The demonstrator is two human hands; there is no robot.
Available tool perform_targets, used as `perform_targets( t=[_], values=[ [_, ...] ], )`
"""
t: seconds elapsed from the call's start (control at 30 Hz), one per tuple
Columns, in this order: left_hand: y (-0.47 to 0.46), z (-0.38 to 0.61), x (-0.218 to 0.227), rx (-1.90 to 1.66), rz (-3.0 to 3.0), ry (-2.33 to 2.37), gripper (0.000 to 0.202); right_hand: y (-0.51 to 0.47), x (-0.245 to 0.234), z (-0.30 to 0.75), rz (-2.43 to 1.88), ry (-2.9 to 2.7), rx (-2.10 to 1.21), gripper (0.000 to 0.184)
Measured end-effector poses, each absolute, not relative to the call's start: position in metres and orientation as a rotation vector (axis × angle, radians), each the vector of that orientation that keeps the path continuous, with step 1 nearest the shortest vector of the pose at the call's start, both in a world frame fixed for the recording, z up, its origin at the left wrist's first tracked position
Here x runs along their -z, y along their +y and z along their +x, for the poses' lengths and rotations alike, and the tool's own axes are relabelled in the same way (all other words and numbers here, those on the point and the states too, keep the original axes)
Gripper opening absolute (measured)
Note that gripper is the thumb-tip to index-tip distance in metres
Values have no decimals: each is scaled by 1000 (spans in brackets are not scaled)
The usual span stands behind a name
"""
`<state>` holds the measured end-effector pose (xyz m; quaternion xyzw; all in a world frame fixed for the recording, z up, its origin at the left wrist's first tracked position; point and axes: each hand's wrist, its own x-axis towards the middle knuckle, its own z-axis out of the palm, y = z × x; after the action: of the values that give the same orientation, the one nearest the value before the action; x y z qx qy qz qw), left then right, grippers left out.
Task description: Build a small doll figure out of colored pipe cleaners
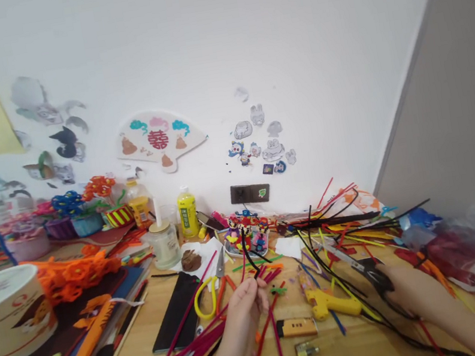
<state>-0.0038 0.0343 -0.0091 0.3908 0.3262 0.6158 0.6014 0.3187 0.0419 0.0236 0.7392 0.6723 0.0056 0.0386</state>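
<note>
Wall: white, with a fan-shaped paper cutout (pixel 160 139) at 12 o'clock in the head view and cartoon stickers (pixel 260 150) to its right, above a wall socket (pixel 249 194).

Table: light wood (pixel 349 354), heaped with craft supplies.

Left grip: the left hand (pixel 242 317), at 6 o'clock, was nearly closed, its fingers pinching red and black pipe cleaners (pixel 249 261) that stood up from the hand.

Right grip: the right hand (pixel 404 290), at 4 o'clock, was curled around black-handled scissors (pixel 372 274), their blades pointing toward 10 o'clock among loose black pipe cleaners (pixel 334 265). How far the handles were open was hidden.

Near left hand: yellow-handled scissors (pixel 205 299) lay at 11 o'clock, beside a black folder (pixel 173 310).

Between hands: a yellow glue gun (pixel 331 302) and a lighter (pixel 296 327).

Far edge: a yellow bottle (pixel 187 212) and a glass jar (pixel 164 245) stood by the wall.

Far left: orange pipe-cleaner flowers (pixel 72 278) lay beside a paper tub (pixel 7 313).
</note>
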Motion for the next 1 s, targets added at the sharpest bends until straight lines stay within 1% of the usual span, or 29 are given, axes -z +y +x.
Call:
perform_targets(
  t=[0.1,0.17,0.23,0.33,0.37,0.5,0.63,0.77,1.0],
  values=[
    [35,-5,10,-1445,901,788,38,37,-36,327,2391,2158,-103,38],
    [35,-6,10,-1457,911,822,37,30,-43,323,2412,2316,-119,40],
    [35,-6,11,-1468,936,861,36,21,-45,308,2396,2478,-16,44],
    [34,-7,8,-1463,1001,918,36,3,-43,271,2312,2599,197,65],
    [34,-7,7,-1454,1027,935,36,-2,-41,257,2263,2627,282,67],
    [31,-6,3,-1413,1143,995,38,-12,-31,215,2145,2750,502,65],
    [28,-5,4,-1402,1268,1039,39,-7,-19,200,2110,2891,495,64],
    [24,-3,6,-1388,1393,1068,33,-3,-15,193,2124,2955,489,62],
    [17,0,0,-1343,1534,1112,32,-4,-11,184,2176,2893,766,64]
  ],
)
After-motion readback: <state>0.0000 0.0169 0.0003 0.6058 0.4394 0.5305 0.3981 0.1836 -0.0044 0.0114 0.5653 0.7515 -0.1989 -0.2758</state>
